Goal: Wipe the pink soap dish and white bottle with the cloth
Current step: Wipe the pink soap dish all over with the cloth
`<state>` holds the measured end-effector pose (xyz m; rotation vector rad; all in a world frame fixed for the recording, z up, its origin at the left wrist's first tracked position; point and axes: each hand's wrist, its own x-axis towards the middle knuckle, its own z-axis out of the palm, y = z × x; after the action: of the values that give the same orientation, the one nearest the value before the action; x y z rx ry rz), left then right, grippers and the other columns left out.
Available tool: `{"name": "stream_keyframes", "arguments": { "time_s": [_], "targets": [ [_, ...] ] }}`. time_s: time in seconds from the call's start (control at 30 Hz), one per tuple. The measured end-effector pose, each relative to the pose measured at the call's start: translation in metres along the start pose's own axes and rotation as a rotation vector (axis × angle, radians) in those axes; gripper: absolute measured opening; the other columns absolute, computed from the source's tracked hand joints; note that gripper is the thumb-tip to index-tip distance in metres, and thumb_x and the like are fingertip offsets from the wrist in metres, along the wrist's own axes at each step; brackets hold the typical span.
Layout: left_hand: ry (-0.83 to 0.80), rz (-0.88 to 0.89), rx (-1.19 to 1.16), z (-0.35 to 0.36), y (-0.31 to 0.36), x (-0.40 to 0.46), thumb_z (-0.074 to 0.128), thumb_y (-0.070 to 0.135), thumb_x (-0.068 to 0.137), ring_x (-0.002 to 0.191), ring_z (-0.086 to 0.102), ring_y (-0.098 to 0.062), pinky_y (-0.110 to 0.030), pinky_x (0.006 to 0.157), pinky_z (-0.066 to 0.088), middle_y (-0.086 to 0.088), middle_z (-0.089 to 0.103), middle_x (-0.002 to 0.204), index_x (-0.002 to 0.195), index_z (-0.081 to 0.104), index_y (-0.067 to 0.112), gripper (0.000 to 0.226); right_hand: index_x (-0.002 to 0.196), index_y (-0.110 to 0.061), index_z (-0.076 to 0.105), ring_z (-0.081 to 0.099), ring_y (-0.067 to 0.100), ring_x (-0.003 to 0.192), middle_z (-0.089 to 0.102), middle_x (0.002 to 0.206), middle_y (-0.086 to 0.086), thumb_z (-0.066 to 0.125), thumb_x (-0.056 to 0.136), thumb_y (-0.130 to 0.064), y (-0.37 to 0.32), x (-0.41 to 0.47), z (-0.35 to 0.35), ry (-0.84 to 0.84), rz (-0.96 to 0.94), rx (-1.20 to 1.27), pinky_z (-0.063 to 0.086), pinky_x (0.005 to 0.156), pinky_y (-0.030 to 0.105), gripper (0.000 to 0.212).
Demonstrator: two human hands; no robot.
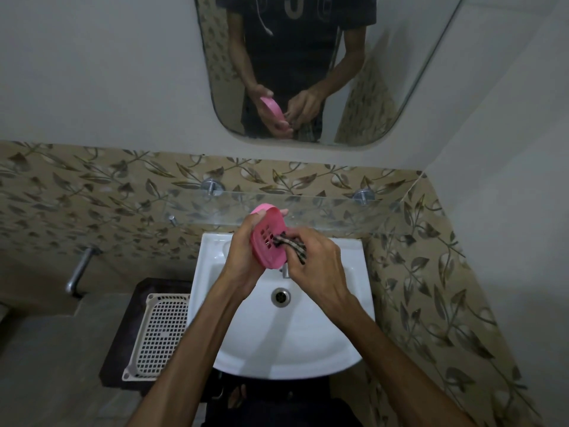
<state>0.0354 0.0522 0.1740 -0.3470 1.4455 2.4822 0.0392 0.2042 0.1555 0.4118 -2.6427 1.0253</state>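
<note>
Above a white sink point(246, 334), a person's left hand point(243, 257) grips a pink soap dish point(269, 238), tilted on edge with its slotted face turned toward the right hand point(314, 260). That hand pinches a checked cloth point(292, 243) in curled fingers and presses it against the dish's slots. A glass shelf point(323, 208) runs along the leaf-patterned tiles behind, and a mirror point(385, 87) on the wall reflects both hands and the dish. A white mesh basket point(160, 334) sits left of the sink. No white bottle is in view.
</note>
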Motion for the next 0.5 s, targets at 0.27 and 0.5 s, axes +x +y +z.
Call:
{"name": "stream_keyframes", "arguments": {
  "time_s": [0.27, 0.5],
  "targets": [
    [0.005, 0.041, 0.013, 0.001, -0.005, 0.001, 0.049, 0.046, 0.093, 0.106, 0.067, -0.030, -0.051, 0.104, 0.048, -0.022, 0.072, 0.115, 0.136, 0.065, 0.007, 0.060, 0.095, -0.011, 0.078, 0.066, 0.019, 0.074, 0.077, 0.089, 0.005, 0.074, 0.087, -0.010, 0.004, 0.002, 0.004, -0.058, -0.018, -0.028, 0.056, 0.070, 0.034, 0.010],
    [-0.010, 0.054, -0.022, -0.004, 0.000, 0.000, 0.048, 0.045, 0.094, 0.115, 0.063, -0.036, -0.053, 0.107, 0.045, -0.037, 0.061, 0.134, 0.140, 0.062, 0.005, 0.063, 0.089, -0.010, 0.078, 0.066, 0.021, 0.071, 0.074, 0.084, 0.005, 0.078, 0.084, -0.008, 0.004, 0.000, 0.010, 0.007, 0.005, 0.037, 0.053, 0.065, 0.031, 0.005]
  ]
}}
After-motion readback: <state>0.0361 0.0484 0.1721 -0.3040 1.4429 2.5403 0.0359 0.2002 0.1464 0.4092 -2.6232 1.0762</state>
